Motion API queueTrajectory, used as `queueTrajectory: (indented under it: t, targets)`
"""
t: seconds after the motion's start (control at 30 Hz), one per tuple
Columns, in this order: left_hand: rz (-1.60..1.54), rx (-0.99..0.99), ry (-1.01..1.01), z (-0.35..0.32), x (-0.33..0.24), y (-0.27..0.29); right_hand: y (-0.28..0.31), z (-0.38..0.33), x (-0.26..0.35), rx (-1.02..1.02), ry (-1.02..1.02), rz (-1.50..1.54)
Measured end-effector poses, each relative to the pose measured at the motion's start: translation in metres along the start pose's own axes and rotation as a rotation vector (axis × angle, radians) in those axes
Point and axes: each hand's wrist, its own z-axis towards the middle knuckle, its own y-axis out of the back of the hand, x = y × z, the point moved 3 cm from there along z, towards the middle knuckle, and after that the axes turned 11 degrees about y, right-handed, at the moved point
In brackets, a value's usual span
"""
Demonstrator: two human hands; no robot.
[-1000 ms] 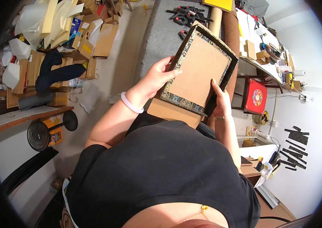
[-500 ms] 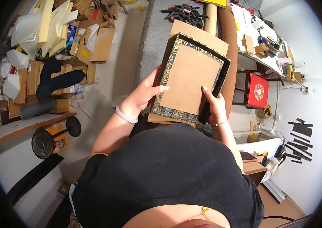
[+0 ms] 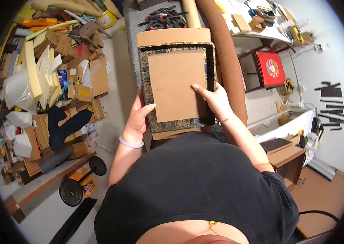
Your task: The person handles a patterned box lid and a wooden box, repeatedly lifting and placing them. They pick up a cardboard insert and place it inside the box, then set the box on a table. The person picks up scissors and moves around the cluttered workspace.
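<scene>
In front of my body I hold a shallow rectangular box frame (image 3: 149, 88), its rim covered in dark patterned fabric with gold figures. A plain brown board (image 3: 178, 81) fills its middle. A larger brown cardboard sheet (image 3: 174, 36) lies behind or under it, showing past the far and near ends. My left hand (image 3: 138, 116) grips the left side, thumb on the near-left rim and fingers hidden beneath. At the right side my right hand (image 3: 216, 99) closes round the edge, its thumb pressing on the brown board.
A grey padded bench (image 3: 130, 44) runs ahead, bearing black and red spring clamps (image 3: 164, 18) and a brown roll (image 3: 231, 69). To the left are piled cardboard boxes (image 3: 98, 77) and a dumbbell-shaped black stand (image 3: 71, 192). A red-seated stool (image 3: 270, 68) stands at right.
The tilted box frame has turned upright and shifted left in view, with the cardboard sheet along with it. My right thumb has moved further onto the brown board. Both hands keep their hold.
</scene>
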Motion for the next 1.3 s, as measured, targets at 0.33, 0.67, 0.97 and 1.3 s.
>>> queueTrajectory:
  t: [0.33, 0.67, 0.97, 1.3]
  targets:
    - [0.135, -0.294, 0.039, 0.022, -0.003, 0.002, 0.004, 0.026, -0.029, 0.165, -0.1, 0.261]
    - [0.357, -0.293, 0.009, 0.037, 0.012, 0.028, -0.005, 0.035, -0.04, 0.148, -0.095, 0.11]
    - [0.406, -0.297, -0.064, 0.027, 0.012, 0.018, -0.002, 0.024, -0.037, 0.09, 0.085, 0.192]
    - [0.364, -0.293, -0.127, 0.017, 0.005, 0.013, -0.012, 0.024, -0.027, 0.133, 0.106, 0.277]
